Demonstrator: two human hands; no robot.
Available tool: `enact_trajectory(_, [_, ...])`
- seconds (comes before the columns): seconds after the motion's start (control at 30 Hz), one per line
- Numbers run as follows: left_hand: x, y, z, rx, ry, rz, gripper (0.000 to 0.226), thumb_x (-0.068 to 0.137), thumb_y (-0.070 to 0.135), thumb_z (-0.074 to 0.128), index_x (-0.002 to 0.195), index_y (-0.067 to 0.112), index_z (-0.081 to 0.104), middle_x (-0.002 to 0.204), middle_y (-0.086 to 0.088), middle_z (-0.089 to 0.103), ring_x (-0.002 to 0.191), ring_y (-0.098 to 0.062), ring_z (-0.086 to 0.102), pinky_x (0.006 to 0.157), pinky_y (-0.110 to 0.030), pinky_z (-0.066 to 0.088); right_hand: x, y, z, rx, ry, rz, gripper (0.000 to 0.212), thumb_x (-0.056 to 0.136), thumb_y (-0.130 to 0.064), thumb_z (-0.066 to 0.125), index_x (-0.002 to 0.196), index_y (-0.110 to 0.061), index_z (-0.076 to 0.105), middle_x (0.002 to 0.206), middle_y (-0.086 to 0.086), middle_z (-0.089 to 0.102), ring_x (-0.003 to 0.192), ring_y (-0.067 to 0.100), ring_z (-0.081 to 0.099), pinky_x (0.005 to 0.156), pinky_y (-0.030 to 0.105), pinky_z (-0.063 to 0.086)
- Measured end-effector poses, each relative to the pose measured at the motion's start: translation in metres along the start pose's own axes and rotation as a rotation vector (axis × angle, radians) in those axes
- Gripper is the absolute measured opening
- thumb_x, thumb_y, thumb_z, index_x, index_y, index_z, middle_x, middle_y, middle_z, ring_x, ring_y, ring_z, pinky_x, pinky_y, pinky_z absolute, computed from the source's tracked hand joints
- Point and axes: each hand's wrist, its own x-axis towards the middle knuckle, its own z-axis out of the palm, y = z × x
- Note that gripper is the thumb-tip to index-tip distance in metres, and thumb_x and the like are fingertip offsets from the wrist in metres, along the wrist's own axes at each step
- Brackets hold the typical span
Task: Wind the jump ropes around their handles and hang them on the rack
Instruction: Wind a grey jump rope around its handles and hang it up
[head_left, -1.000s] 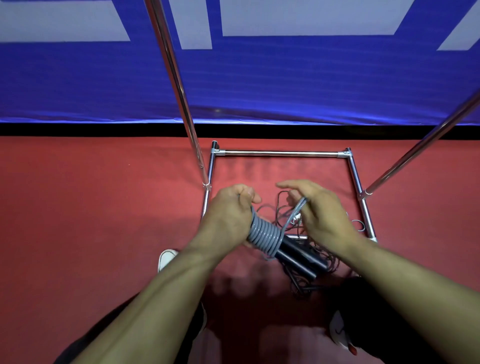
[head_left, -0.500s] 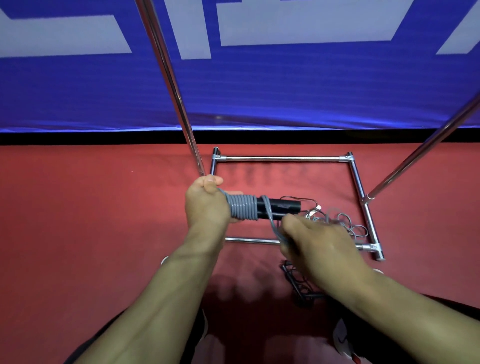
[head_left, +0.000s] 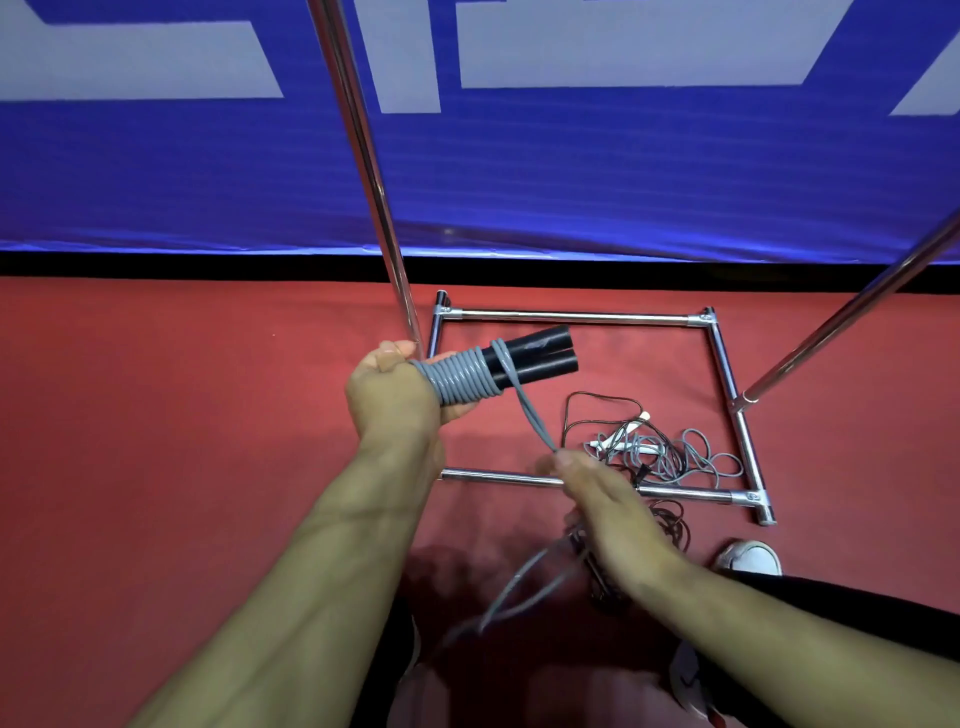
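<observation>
Here, seen from above, a person stands over a red floor, winding a grey jump rope around its pair of black handles. The left hand is wrapped around one end of the handles, holding them side by side and roughly level, probably so the free end stays clear for more turns. A tight band of grey coils sits right beside that hand, covering about half the handles. From the last coil the rope runs down, taut, to the right hand, whose fingertips pinch it; the tension likely keeps the turns snug. More loose rope trails below that hand, blurred.

On the floor, inside the rectangular base of a chrome rack, lies a tangled heap of other ropes, grey and dark, not yet wound. Two slanted rack poles rise out of view, so the hanging bar is not visible. A blue banner fills the background, and a white shoe shows at lower right.

The winding seems about half done; hanging comes later.
</observation>
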Motion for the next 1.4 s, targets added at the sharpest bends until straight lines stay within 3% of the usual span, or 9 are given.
enact_trajectory(0.23, [0.002, 0.0, -0.001, 0.032, -0.039, -0.005, 0.025, 0.108, 0.02, 0.031, 0.089, 0.017, 0.047, 0.059, -0.006, 0.066, 0.044, -0.011, 0.064, 0.038, -0.034, 0.054, 0.003, 0.0, -0.007, -0.376, -0.148, -0.336, 0.03, 0.09, -0.043, 0.054, 0.07, -0.025, 0.068, 0.075, -0.008, 0.047, 0.07, 0.008, 0.052, 0.068, 0.021, 0.041])
enact_trajectory(0.43, [-0.007, -0.011, 0.008, 0.116, -0.111, -0.023, 0.024, 0.106, 0.016, 0.031, 0.088, 0.018, 0.047, 0.048, 0.001, 0.063, 0.04, -0.011, 0.061, 0.037, -0.03, 0.052, -0.004, -0.013, 0.001, 0.37, -0.415, 0.332, 0.023, 0.103, -0.024, 0.045, 0.103, -0.005, 0.058, 0.061, 0.002, 0.057, 0.035, 0.012, 0.039, 0.034, 0.014, 0.027])
enact_trajectory(0.6, [-0.005, -0.001, 0.006, -0.032, 0.006, -0.064, 0.019, 0.106, 0.008, 0.031, 0.098, 0.012, 0.048, 0.075, 0.004, 0.055, 0.041, -0.004, 0.061, 0.038, -0.034, 0.054, 0.01, -0.014, -0.01, 0.184, -0.035, 0.081, 0.031, 0.104, -0.019, 0.041, 0.111, -0.026, 0.07, 0.051, -0.006, 0.033, 0.04, 0.011, 0.025, 0.045, 0.021, 0.021])
enact_trajectory(0.73, [0.003, 0.001, 0.005, -0.119, 0.06, -0.118, 0.02, 0.106, 0.007, 0.032, 0.095, 0.013, 0.048, 0.106, -0.001, 0.058, 0.063, -0.013, 0.066, 0.036, -0.032, 0.053, 0.0, -0.02, -0.014, 0.035, 0.128, -0.121, 0.045, 0.089, -0.059, 0.035, 0.095, -0.039, 0.075, 0.074, -0.03, 0.062, 0.071, -0.01, 0.052, 0.073, 0.02, 0.036])
enact_trajectory(0.9, [-0.007, -0.004, 0.009, 0.049, -0.063, -0.03, 0.022, 0.107, 0.013, 0.031, 0.092, 0.016, 0.047, 0.046, 0.011, 0.06, 0.041, -0.006, 0.062, 0.038, -0.032, 0.054, 0.003, -0.008, -0.017, -0.424, -0.033, -0.255, 0.015, 0.095, -0.028, 0.062, 0.085, -0.031, 0.073, 0.081, -0.007, 0.051, 0.081, 0.0, 0.052, 0.072, 0.011, 0.035])
enact_trajectory(1.0, [-0.01, -0.009, 0.01, 0.16, -0.134, 0.017, 0.026, 0.107, 0.018, 0.031, 0.087, 0.019, 0.048, 0.046, 0.003, 0.063, 0.041, -0.014, 0.062, 0.036, -0.031, 0.051, 0.015, -0.006, -0.026, -0.558, -0.082, -0.221, 0.019, 0.096, -0.024, 0.06, 0.083, -0.017, 0.07, 0.083, -0.003, 0.055, 0.079, 0.012, 0.055, 0.073, 0.024, 0.041])
enact_trajectory(1.13, [-0.012, -0.016, 0.01, 0.251, -0.216, 0.015, 0.026, 0.107, 0.021, 0.033, 0.088, 0.018, 0.05, 0.057, -0.004, 0.066, 0.042, -0.019, 0.062, 0.037, -0.031, 0.051, 0.03, -0.008, -0.04, -0.722, 0.185, -0.325, 0.01, 0.089, -0.013, 0.064, 0.093, -0.014, 0.073, 0.083, 0.008, 0.072, 0.079, 0.028, 0.062, 0.069, 0.035, 0.045])
enact_trajectory(1.27, [-0.013, -0.017, 0.009, 0.255, -0.274, -0.009, 0.024, 0.107, 0.019, 0.034, 0.092, 0.014, 0.051, 0.059, -0.001, 0.061, 0.044, -0.015, 0.061, 0.036, -0.029, 0.05, 0.034, -0.02, -0.052, -0.538, 0.344, -0.484, 0.036, 0.077, 0.006, 0.06, 0.094, -0.021, 0.077, 0.08, -0.002, 0.064, 0.075, 0.015, 0.062, 0.068, 0.024, 0.046])
enact_trajectory(1.4, [-0.01, -0.015, 0.008, 0.277, -0.314, -0.048, 0.021, 0.106, 0.017, 0.036, 0.094, 0.012, 0.053, 0.08, -0.007, 0.047, 0.054, -0.018, 0.057, 0.036, -0.027, 0.05, 0.035, -0.03, -0.06, -0.314, 0.439, -0.597, 0.029, 0.084, -0.027, 0.056, 0.106, -0.026, 0.075, 0.08, -0.006, 0.053, 0.073, 0.007, 0.054, 0.068, 0.015, 0.041])
